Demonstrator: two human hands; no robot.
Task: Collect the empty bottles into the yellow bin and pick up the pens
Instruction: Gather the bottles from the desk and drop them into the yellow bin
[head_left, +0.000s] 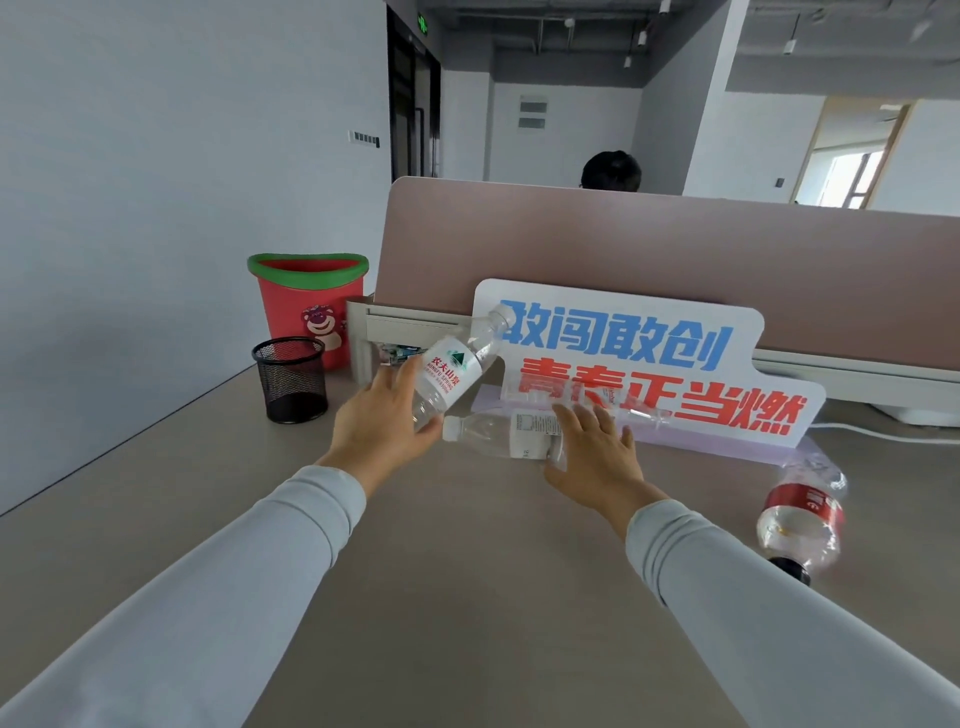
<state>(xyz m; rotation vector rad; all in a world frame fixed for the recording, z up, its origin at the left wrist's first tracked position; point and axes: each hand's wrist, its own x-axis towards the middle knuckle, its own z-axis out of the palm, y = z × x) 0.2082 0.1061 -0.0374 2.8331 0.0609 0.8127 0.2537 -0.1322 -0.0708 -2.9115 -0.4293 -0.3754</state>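
Clear red-labelled bottle (452, 371) gripped in my left hand (382, 421) above the desk (441, 571), I'm mid-collection, and my open right hand (597, 457) reaches over a second bottle (498, 431) lying flat, needing to close round it next.

Slogan sign (649, 364) against pink partition (675, 249)

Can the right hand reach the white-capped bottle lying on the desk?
Likely yes: the open right hand is at the lying bottle, nothing between them. The left hand grips a tilted bottle beside its cap, not blocking.
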